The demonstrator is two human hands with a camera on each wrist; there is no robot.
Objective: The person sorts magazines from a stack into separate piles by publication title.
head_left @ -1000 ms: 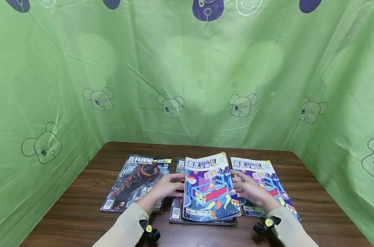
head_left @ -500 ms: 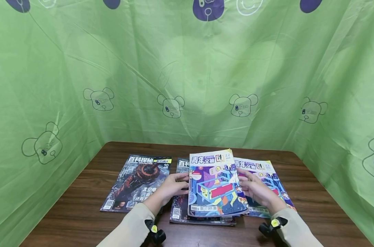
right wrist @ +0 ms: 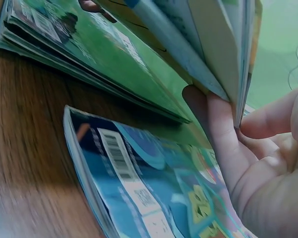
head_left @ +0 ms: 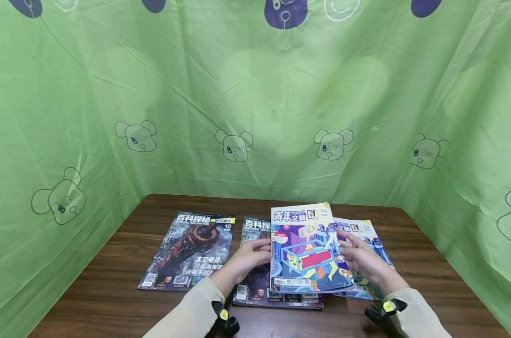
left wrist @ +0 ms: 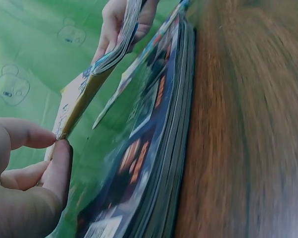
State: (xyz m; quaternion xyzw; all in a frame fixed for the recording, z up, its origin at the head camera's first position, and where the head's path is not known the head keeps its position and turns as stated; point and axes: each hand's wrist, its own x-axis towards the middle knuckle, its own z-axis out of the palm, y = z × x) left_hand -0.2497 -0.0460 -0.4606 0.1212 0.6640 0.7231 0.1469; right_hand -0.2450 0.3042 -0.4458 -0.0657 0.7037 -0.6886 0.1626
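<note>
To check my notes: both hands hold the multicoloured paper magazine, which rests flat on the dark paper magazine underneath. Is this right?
Not quite: the left hand and right hand do hold the multicoloured magazine, but it is raised; the left wrist view shows a gap above the dark magazine.

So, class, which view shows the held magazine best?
The head view: there the held magazine faces the camera almost uncovered. Left wrist shows it nearly edgewise; right wrist, its parted pages, cropped.
</note>
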